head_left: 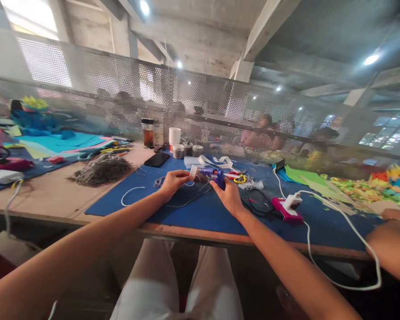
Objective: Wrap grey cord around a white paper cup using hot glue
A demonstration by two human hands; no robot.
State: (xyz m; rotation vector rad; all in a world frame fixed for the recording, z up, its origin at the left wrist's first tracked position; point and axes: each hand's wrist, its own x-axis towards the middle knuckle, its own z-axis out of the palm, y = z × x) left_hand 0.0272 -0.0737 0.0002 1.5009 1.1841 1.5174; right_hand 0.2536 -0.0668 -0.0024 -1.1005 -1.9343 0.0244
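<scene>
In the middle of the view, my right hand (230,198) is closed around the handle of a blue hot glue gun (219,177), its nozzle end pointing left. My left hand (173,183) pinches a small white piece (193,172), close to the tip of the glue gun; whether the two touch I cannot tell. A thin grey cord (190,201) lies on the blue mat (173,218) below the hands. Yellow-handled scissors (240,178) rest just right of the glue gun. White ribbon (224,162) curls behind it.
Small tubs (178,151), a phone (157,159) and a jar of brown liquid (148,133) stand or lie behind. A grey yarn bundle (102,170) is at left. At right are a pink power strip (287,210), a white cable (346,218) and another person's arm (391,249).
</scene>
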